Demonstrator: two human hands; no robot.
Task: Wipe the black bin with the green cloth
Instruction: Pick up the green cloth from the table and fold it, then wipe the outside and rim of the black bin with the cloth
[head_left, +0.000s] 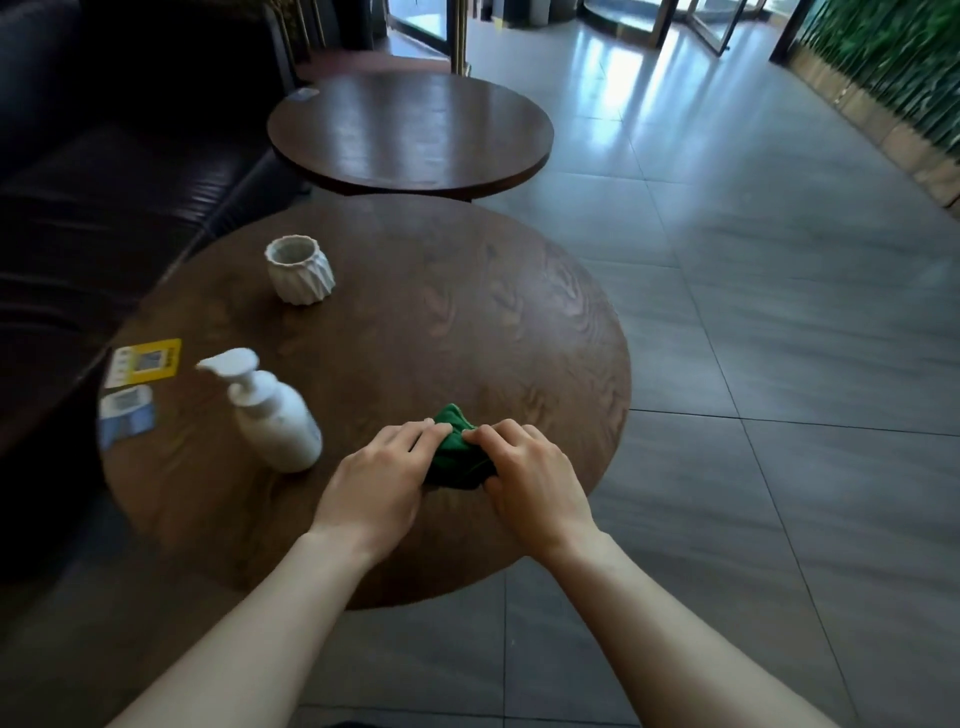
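Observation:
A small bunched green cloth (457, 452) lies on the near side of a round dark wooden table (467, 322). My left hand (379, 478) grips its left side and my right hand (530, 478) grips its right side, fingertips almost meeting over the top. Most of the cloth is hidden between the two hands. No black bin is in view.
On the table stand a white pump bottle (275, 415) left of my hands, a white ribbed cup (300, 269) further back, and yellow and blue cards (140, 364) at the left edge. A second round table (410, 130) stands behind. A dark sofa (104, 156) lines the left; grey tiled floor spreads right.

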